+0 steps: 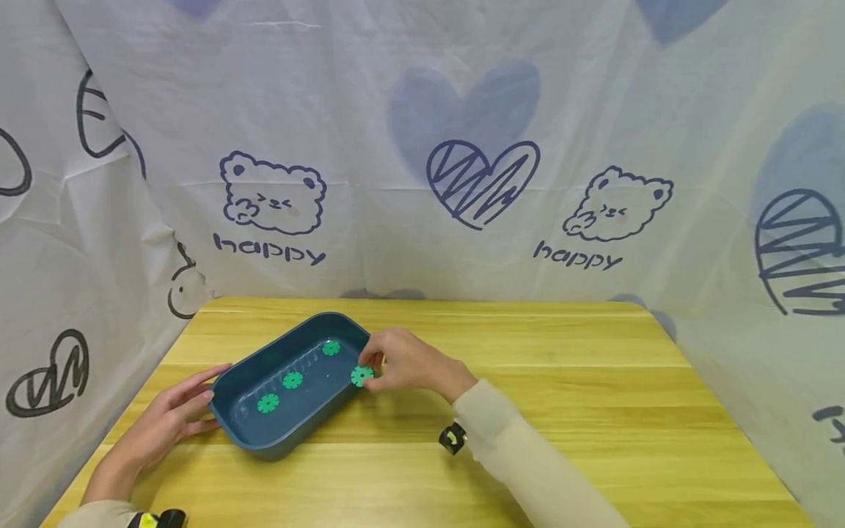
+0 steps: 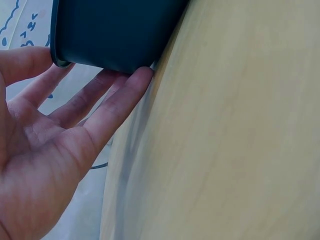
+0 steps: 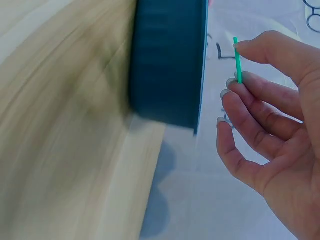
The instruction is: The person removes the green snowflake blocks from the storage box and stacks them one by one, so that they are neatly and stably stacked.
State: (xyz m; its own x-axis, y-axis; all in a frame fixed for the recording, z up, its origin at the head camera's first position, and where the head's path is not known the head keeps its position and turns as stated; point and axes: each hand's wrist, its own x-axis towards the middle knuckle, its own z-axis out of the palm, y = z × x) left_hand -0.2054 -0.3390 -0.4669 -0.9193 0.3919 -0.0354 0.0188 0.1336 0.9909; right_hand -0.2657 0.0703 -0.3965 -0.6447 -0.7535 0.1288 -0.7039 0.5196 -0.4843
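Note:
A dark blue rectangular bin sits at an angle on the table, with three green notched plastic discs lying on its floor. My right hand pinches another green notched disc between thumb and fingertips, over the bin's right rim. Edge-on, that disc looks like a thin strip in the right wrist view, held above the rim. At the bin's left end, my left hand rests its fairly straight fingers against the outer wall; the left wrist view shows the fingertips touching the bin's side.
The yellow wood-grain table extends to the right of the bin. Behind and at both sides hangs a white cloth printed with hearts and bears. Each wrist carries a small black device.

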